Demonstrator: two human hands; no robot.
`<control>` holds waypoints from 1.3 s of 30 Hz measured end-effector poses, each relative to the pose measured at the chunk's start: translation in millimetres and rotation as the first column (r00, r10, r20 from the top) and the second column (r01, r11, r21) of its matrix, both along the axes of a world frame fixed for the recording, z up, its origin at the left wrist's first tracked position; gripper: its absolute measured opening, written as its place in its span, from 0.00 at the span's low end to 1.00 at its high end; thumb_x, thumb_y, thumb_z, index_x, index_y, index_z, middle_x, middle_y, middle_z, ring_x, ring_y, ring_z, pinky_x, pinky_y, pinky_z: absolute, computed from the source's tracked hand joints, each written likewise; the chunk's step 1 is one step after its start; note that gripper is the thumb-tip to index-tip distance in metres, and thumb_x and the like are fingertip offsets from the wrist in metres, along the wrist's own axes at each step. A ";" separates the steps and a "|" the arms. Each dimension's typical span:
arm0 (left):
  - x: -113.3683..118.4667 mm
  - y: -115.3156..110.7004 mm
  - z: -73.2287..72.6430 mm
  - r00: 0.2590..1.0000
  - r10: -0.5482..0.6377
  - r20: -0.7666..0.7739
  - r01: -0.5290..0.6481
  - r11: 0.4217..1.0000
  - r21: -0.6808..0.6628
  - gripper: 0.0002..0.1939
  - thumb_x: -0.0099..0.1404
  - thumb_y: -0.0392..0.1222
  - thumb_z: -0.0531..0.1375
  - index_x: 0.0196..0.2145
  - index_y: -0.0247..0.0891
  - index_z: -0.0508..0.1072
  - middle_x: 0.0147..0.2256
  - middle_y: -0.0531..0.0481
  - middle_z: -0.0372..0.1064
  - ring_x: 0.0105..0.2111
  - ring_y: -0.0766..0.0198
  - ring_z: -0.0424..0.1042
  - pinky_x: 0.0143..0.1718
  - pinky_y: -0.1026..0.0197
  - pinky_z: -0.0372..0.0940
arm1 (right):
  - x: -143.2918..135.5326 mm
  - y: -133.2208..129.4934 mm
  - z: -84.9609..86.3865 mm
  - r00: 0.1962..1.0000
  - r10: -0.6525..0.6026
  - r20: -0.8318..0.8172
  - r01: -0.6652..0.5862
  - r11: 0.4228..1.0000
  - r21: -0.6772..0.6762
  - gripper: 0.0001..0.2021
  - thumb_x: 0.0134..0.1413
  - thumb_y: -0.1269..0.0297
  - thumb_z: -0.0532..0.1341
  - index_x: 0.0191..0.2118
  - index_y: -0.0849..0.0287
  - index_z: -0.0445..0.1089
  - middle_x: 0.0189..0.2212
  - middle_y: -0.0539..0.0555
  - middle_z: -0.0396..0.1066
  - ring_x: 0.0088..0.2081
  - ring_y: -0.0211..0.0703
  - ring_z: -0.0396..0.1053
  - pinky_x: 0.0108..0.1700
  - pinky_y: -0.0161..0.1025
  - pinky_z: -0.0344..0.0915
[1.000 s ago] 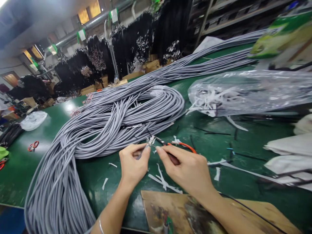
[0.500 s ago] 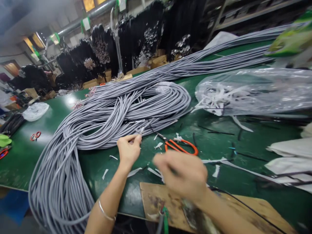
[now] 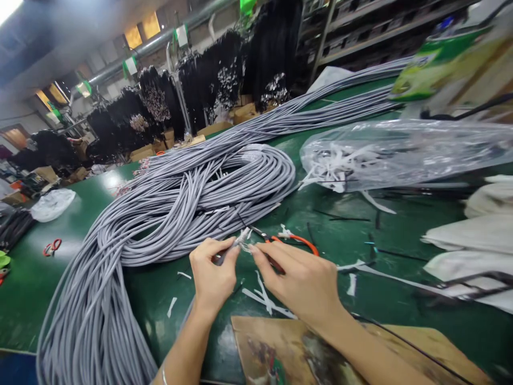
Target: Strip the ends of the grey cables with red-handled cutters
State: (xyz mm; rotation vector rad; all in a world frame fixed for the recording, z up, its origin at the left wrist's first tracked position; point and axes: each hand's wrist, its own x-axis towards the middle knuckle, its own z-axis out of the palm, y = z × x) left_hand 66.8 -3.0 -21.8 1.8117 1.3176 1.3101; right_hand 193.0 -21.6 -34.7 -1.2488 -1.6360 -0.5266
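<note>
My left hand (image 3: 213, 274) is closed round a grey cable (image 3: 221, 259), holding it near its end between thumb and fingers. From that grip pokes the frayed, whitish cable end (image 3: 242, 236). My right hand (image 3: 302, 278) pinches the whitish, partly clear strands at this end; the fine detail there is blurred. Behind my right fingers lie orange-handled scissors (image 3: 301, 240), partly hidden by the hand, blades toward the cables. Just beyond both hands rests a large coiled bundle of grey cables (image 3: 264, 176) on the green table (image 3: 192, 315).
A clear plastic bag (image 3: 401, 152) with white strips lies at the right. White cloth gloves (image 3: 452, 235) sit near the right edge. Strip scraps (image 3: 266, 299) are scattered around my hands. A stained wooden board (image 3: 276, 342) is at the front edge. Red-handled snips (image 3: 52, 247) lie far left.
My right hand, blurred and apart before, has come forward and left to the cable end at my left hand and now pinches it. The view has shifted slightly right.
</note>
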 end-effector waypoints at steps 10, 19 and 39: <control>4.2 -6.4 -3.3 0.981 0.069 -0.180 -0.040 0.986 0.159 0.08 0.57 0.32 0.58 0.33 0.35 0.77 0.22 0.50 0.68 0.22 0.68 0.64 0.24 0.66 0.60 | 0.9 0.4 -2.6 1.000 -0.001 0.010 0.002 0.999 -0.051 0.20 0.60 0.66 0.50 0.19 0.59 0.68 0.14 0.49 0.68 0.15 0.33 0.64 0.20 0.32 0.52; 9.6 4.0 -17.4 0.953 0.039 -0.302 -0.047 0.999 -0.021 0.09 0.55 0.30 0.57 0.31 0.35 0.78 0.24 0.47 0.71 0.24 0.64 0.67 0.27 0.64 0.62 | -5.5 -13.6 13.3 0.895 0.439 -0.073 -0.436 0.898 0.058 0.16 0.58 0.70 0.51 0.21 0.59 0.67 0.11 0.47 0.64 0.14 0.32 0.60 0.20 0.31 0.56; 1.0 -3.9 2.4 0.990 -0.143 0.011 0.144 0.986 -0.086 0.10 0.58 0.38 0.56 0.34 0.33 0.76 0.27 0.45 0.74 0.24 0.64 0.71 0.26 0.65 0.66 | 7.4 5.3 -1.8 0.995 0.042 -0.086 -0.047 0.997 -0.058 0.15 0.57 0.65 0.54 0.22 0.58 0.70 0.18 0.51 0.71 0.22 0.38 0.67 0.27 0.34 0.59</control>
